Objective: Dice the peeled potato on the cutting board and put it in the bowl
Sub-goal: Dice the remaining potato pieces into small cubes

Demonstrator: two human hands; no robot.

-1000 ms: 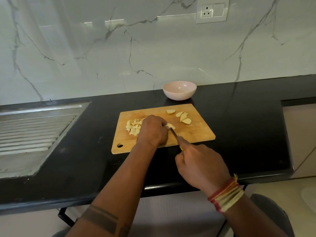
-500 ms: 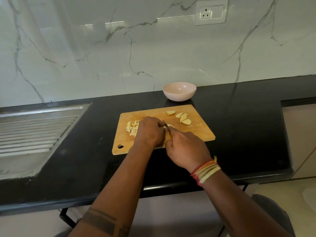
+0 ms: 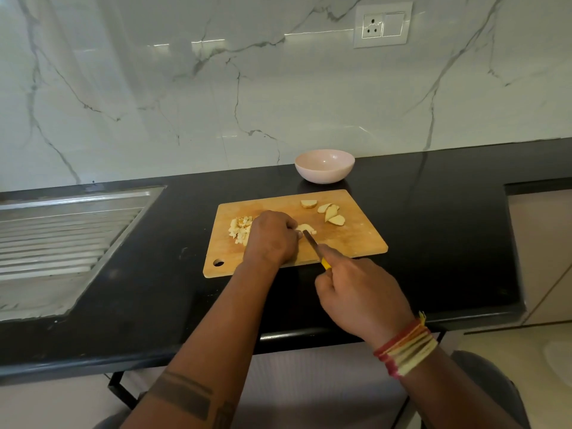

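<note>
A wooden cutting board (image 3: 356,239) lies on the black counter. My left hand (image 3: 271,237) presses down on a pale potato slice (image 3: 306,228) in the board's middle. My right hand (image 3: 359,297) grips a knife (image 3: 312,243) with a yellow handle, its blade angled toward that slice, tip beside my left fingers. A heap of diced potato (image 3: 240,229) sits left of my left hand. Several uncut slices (image 3: 331,212) lie at the board's far right. A pink bowl (image 3: 324,165) stands empty behind the board.
A steel sink drainboard (image 3: 62,230) is set into the counter at the left. The marble wall carries a socket plate (image 3: 383,24). The counter's front edge runs under my forearms, and a lighter surface (image 3: 541,258) adjoins it at the right.
My right hand pushed the knife forward against my left hand half a second ago, then drew back toward me. My left hand stayed on the slice.
</note>
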